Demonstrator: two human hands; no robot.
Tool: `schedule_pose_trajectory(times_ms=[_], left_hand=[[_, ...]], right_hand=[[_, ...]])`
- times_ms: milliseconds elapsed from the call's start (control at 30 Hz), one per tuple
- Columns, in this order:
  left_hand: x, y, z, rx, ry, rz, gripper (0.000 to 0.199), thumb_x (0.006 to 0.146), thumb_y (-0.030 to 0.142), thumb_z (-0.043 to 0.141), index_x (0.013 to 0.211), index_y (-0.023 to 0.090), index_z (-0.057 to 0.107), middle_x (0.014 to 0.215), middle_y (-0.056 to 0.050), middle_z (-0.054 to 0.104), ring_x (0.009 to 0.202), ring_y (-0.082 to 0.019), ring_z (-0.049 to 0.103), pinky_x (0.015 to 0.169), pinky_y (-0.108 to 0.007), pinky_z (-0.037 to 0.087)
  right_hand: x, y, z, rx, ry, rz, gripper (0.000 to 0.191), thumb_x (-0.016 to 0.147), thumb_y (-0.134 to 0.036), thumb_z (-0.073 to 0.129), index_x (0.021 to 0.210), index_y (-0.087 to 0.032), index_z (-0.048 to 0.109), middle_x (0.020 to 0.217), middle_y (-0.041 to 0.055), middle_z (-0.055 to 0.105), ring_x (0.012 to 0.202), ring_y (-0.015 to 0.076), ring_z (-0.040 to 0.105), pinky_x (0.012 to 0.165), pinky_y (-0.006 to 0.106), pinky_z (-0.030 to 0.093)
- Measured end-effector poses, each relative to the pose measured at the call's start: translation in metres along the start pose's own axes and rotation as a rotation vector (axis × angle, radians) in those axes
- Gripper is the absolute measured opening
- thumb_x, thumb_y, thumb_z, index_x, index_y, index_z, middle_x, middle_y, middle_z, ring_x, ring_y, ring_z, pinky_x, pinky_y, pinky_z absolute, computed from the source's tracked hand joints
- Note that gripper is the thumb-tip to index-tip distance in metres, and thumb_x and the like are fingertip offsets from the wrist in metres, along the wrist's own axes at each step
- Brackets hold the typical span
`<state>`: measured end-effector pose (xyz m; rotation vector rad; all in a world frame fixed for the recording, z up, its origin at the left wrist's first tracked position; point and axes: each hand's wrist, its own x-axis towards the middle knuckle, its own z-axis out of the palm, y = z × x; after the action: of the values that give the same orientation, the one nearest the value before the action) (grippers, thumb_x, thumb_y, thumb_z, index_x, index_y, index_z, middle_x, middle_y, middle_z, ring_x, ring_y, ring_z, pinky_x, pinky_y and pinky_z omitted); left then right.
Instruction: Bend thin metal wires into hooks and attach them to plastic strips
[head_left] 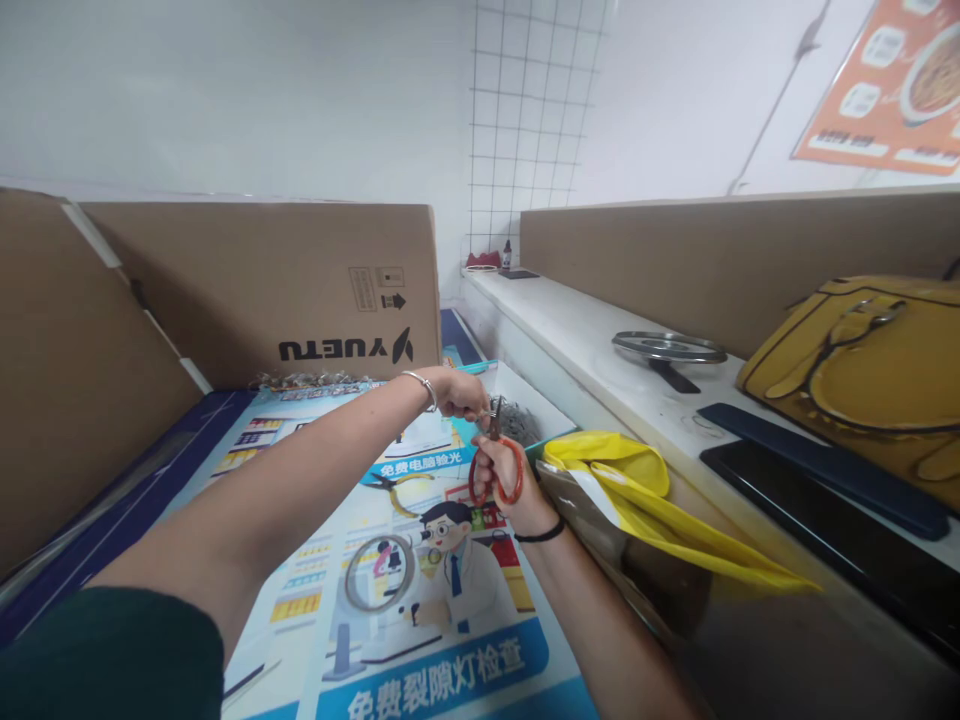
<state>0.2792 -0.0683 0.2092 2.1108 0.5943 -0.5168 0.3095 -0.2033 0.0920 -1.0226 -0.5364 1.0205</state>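
My right hand [504, 472] is closed on red-handled scissors [510, 488], whose blades point up and away from me. Just beyond and to the left, my left hand [465, 393] is pinched beside the blade tips; a small thin metallic piece shows at its fingertips, too small to make out. Behind both hands, a light-blue-edged box [546, 397] holds a tangle of grey wiry pieces [519, 422]. Pliers with yellow handles [409, 494] lie on the printed poster sheet [480, 590], left of the scissors.
A yellow plastic bag [615, 470] lies right of my right wrist. On the white ledge [570, 310] are a glass lid [667, 347], a yellow handbag [862, 370] and a dark case [825, 470]. Cardboard panels [300, 280] stand behind and left. More wiry scraps [315, 380] lie along the back.
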Motion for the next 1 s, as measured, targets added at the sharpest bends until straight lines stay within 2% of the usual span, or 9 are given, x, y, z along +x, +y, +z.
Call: schedule_pose_trajectory(times_ms=[200, 367, 467, 567, 700, 767, 867, 933, 1000], left_hand=[[-0.006, -0.003, 0.001, 0.047, 0.043, 0.003, 0.021, 0.054, 0.005, 0.059, 0.071, 0.015, 0.065, 0.04, 0.005, 0.037, 0.038, -0.007, 0.023, 0.04, -0.02, 0.014], [-0.005, 0.001, 0.008, 0.09, 0.126, 0.002, 0.023, 0.055, 0.002, 0.056, 0.073, 0.012, 0.066, 0.043, 0.004, 0.038, 0.041, -0.008, 0.026, 0.044, -0.022, 0.019], [-0.007, 0.001, 0.009, 0.104, 0.212, 0.025, 0.024, 0.055, 0.001, 0.055, 0.074, 0.012, 0.066, 0.045, 0.004, 0.038, 0.043, -0.009, 0.029, 0.045, -0.024, 0.02], [-0.02, -0.011, 0.007, 0.077, 0.301, 0.086, 0.022, 0.061, 0.005, 0.053, 0.077, 0.013, 0.065, 0.049, 0.002, 0.043, 0.043, -0.009, 0.031, 0.045, -0.024, 0.021], [-0.057, -0.054, 0.014, 0.01, 0.381, 0.157, 0.023, 0.068, 0.01, 0.05, 0.087, 0.015, 0.063, 0.055, 0.001, 0.05, 0.044, -0.01, 0.033, 0.044, -0.023, 0.023], [-0.08, -0.082, 0.026, -0.049, 0.422, 0.189, 0.02, 0.072, 0.014, 0.048, 0.088, 0.016, 0.06, 0.058, 0.001, 0.052, 0.046, -0.01, 0.037, 0.045, -0.022, 0.025], [-0.111, -0.13, 0.052, -0.134, 0.465, 0.21, 0.015, 0.08, 0.021, 0.042, 0.084, 0.015, 0.055, 0.062, 0.002, 0.051, 0.048, -0.009, 0.037, 0.046, -0.02, 0.027], [-0.127, -0.163, 0.07, -0.341, 0.496, 0.248, 0.013, 0.081, 0.026, 0.046, 0.08, 0.015, 0.053, 0.064, 0.002, 0.053, 0.046, -0.007, 0.036, 0.047, -0.02, 0.028], [-0.138, -0.194, 0.087, -0.553, 0.546, 0.293, 0.019, 0.082, 0.033, 0.05, 0.081, 0.015, 0.052, 0.069, 0.0, 0.057, 0.05, -0.008, 0.044, 0.052, -0.021, 0.034]], right_hand=[[-0.006, 0.0, 0.003, -0.022, -0.015, -0.006, 0.028, 0.065, -0.04, 0.065, 0.072, -0.021, 0.047, 0.046, -0.0119, 0.034, 0.034, 0.004, 0.029, 0.031, 0.018, 0.027], [-0.004, 0.001, 0.007, -0.112, 0.01, -0.018, 0.034, 0.066, -0.05, 0.061, 0.069, -0.022, 0.042, 0.045, -0.0126, 0.027, 0.033, 0.0038, 0.023, 0.03, 0.018, 0.022], [-0.005, 0.001, 0.007, -0.228, 0.005, -0.035, 0.038, 0.07, -0.058, 0.055, 0.07, -0.022, 0.043, 0.045, -0.0106, 0.033, 0.033, 0.0058, 0.029, 0.032, 0.02, 0.027], [-0.011, 0.003, 0.003, -0.407, -0.038, -0.055, 0.038, 0.075, -0.06, 0.048, 0.072, -0.022, 0.046, 0.045, -0.0088, 0.036, 0.035, 0.0088, 0.036, 0.034, 0.023, 0.031], [-0.025, 0.01, -0.009, -0.723, -0.069, -0.153, 0.029, 0.075, -0.05, 0.053, 0.081, -0.022, 0.052, 0.052, -0.0069, 0.044, 0.044, 0.0104, 0.042, 0.043, 0.023, 0.034], [-0.033, 0.016, -0.014, -0.908, -0.099, -0.199, 0.024, 0.07, -0.039, 0.061, 0.087, -0.023, 0.057, 0.064, -0.0037, 0.055, 0.057, 0.0129, 0.05, 0.053, 0.024, 0.038], [-0.047, 0.027, -0.018, -1.172, -0.208, -0.21, 0.028, 0.066, -0.024, 0.062, 0.094, -0.024, 0.063, 0.078, 0.0007, 0.064, 0.075, 0.018, 0.057, 0.066, 0.026, 0.039], [-0.054, 0.034, -0.016, -1.322, -0.282, -0.199, 0.035, 0.065, -0.016, 0.059, 0.099, -0.024, 0.064, 0.086, 0.0034, 0.066, 0.084, 0.0205, 0.058, 0.072, 0.027, 0.039], [-0.059, 0.04, -0.012, -1.448, -0.341, -0.188, 0.042, 0.067, -0.014, 0.055, 0.107, -0.024, 0.062, 0.097, 0.0061, 0.066, 0.093, 0.0219, 0.058, 0.077, 0.028, 0.039]])
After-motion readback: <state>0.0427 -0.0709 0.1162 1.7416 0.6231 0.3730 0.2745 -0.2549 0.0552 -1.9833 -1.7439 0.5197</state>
